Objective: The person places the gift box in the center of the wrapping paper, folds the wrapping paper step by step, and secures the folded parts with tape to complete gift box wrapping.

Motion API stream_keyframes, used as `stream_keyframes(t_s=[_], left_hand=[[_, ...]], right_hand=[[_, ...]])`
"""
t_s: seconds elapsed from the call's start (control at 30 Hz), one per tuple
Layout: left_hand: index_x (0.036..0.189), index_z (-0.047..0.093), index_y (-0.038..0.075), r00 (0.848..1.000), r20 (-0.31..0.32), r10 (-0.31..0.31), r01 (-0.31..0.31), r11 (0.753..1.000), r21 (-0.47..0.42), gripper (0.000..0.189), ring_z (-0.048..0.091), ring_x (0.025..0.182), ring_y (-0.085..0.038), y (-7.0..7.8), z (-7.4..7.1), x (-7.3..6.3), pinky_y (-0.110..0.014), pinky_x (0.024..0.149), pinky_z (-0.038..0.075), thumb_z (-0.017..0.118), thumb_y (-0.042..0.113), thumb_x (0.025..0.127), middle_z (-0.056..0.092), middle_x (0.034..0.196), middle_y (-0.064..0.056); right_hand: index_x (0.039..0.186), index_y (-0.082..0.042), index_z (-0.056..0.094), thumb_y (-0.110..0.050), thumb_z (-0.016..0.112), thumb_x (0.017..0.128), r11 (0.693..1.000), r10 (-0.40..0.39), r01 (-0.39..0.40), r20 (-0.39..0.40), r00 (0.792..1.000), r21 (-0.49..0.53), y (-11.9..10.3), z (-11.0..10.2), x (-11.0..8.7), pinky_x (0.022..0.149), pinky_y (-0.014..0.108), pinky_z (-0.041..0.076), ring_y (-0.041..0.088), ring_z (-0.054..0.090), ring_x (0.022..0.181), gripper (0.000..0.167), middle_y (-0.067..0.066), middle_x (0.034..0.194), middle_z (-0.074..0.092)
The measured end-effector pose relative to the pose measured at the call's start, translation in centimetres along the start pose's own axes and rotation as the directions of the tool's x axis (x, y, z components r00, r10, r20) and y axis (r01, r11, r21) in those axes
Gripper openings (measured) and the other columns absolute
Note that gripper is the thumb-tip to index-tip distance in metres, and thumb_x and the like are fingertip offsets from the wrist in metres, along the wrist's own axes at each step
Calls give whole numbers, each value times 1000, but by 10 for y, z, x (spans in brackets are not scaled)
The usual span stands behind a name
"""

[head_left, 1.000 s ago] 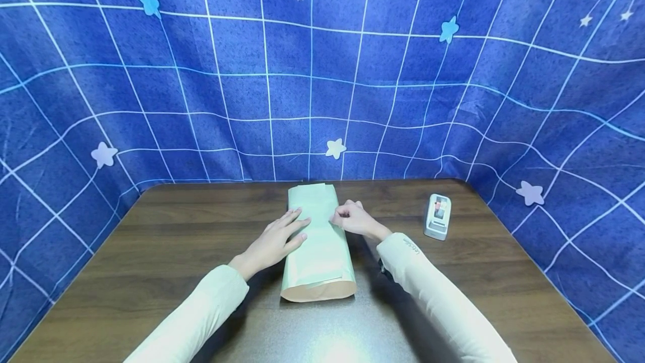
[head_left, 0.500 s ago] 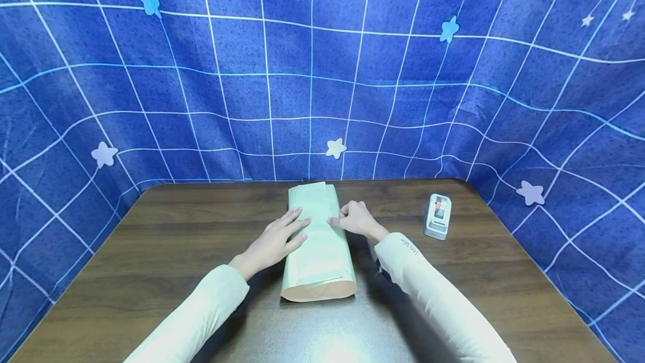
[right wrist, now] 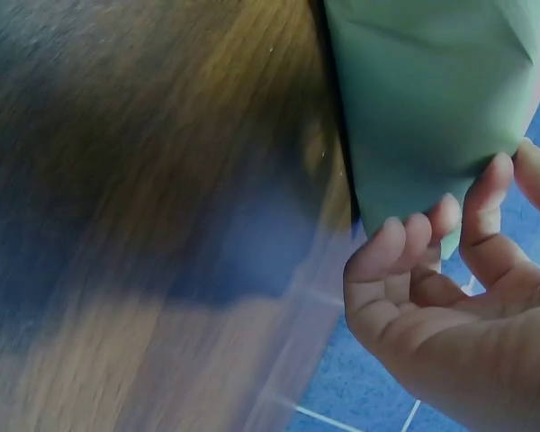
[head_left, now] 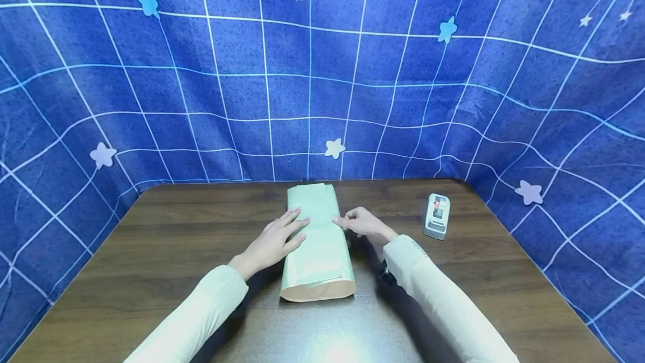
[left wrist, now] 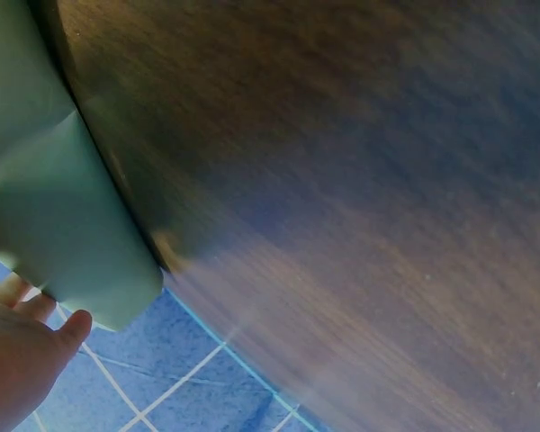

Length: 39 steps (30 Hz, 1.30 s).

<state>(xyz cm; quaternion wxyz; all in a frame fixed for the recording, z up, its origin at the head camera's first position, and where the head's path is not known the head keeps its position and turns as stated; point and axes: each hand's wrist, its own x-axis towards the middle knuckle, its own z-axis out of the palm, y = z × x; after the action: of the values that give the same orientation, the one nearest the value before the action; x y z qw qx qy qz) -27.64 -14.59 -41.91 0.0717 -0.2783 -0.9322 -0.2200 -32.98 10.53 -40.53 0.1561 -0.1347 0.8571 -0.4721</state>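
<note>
A flattened tube of pale green paper lies lengthwise on the table, its near end open and showing a light brown inside. A lapped seam runs along its top. My left hand rests on the tube's left side with the fingers spread. At the right edge, about halfway up, my right hand pinches the paper between thumb and forefinger. The right wrist view shows a crease in the green paper near this right hand, whose other fingers are loosely curled. From the left wrist, the left hand shows beside the tube's edge.
A small white-and-grey box-shaped object with a label on top stands at the right of the dark wooden table. Behind the table hangs a blue curtain with white lines and stars.
My right hand has shifted slightly right and toward me along the tube's right edge, its thumb now straighter. The left hand and the tube stay in place.
</note>
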Motion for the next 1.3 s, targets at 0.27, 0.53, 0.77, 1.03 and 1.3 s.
stream_keyframes(t_s=[0.27,0.53,0.77,1.03,1.3], left_hand=[[138,42,19,1000,10,-12,12,1000,-9,46,20,139,-29,-1,-1,0,-56,107,21,40,40,96,25,150,-11],[137,43,17,1000,1,8,-8,1000,-9,46,21,139,-31,-2,-1,2,-56,107,22,41,39,96,26,149,-14],[137,43,16,1000,-6,30,-30,999,25,47,23,138,-32,-4,-1,3,-54,107,23,40,40,96,27,149,-15],[140,37,17,998,54,29,-31,999,38,55,17,140,-32,-5,-2,2,-55,109,18,39,47,94,20,151,-14],[144,26,20,991,128,36,-41,998,39,67,9,141,-30,-3,-7,-3,-53,111,11,41,56,90,11,154,-8]], right_hand=[[86,10,56,-20,50,94,995,-97,95,-48,994,-36,2,-6,-8,54,30,44,18,49,62,32,11,69,53],[95,-3,60,-12,54,90,930,-350,318,-181,919,-182,0,-3,-25,72,28,45,17,55,82,12,10,90,62],[118,-2,56,-14,56,90,785,-580,535,-69,811,-312,3,5,-38,90,47,43,30,51,109,31,16,119,55],[135,-12,45,-28,54,92,748,-555,548,101,826,-374,13,13,-43,103,54,30,31,28,134,47,14,147,30],[138,-12,40,-32,55,90,733,-540,530,108,834,-426,17,16,-45,105,54,26,33,22,137,54,14,150,24]])
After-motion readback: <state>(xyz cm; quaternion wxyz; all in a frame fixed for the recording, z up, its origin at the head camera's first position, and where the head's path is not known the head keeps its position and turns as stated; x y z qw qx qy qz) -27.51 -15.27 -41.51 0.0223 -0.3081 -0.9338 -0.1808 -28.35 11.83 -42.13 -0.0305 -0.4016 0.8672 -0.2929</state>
